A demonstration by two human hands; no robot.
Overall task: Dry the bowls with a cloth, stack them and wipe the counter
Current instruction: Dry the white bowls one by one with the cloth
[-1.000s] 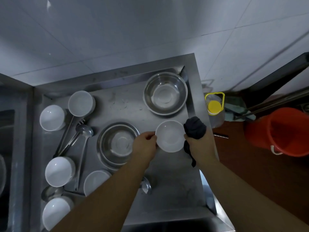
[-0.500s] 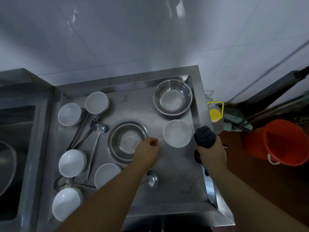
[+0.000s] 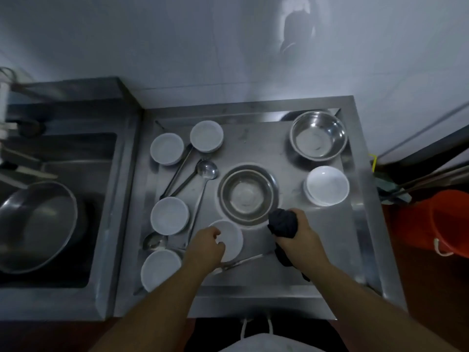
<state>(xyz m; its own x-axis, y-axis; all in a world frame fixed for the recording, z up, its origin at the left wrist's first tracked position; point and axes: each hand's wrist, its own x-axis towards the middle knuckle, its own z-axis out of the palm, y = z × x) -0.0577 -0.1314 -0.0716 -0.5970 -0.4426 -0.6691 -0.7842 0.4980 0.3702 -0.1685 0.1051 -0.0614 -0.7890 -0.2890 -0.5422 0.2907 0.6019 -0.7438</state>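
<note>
The left hand (image 3: 206, 246) is curling its fingers over the rim of an upturned white bowl (image 3: 232, 240) lying near the front of the steel counter (image 3: 317, 265), just beside the middle steel bowl (image 3: 247, 195). The right hand (image 3: 298, 237) is gripping a bunched dark cloth (image 3: 283, 223), while a stack of white bowls (image 3: 327, 186) is sitting upright at the right, below the far steel bowl (image 3: 318, 135).

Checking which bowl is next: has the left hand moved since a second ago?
Yes. The left hand left the white bowl by the right edge, crossed in front of the middle steel bowl, and now reaches a white bowl nearer the front.
</note>
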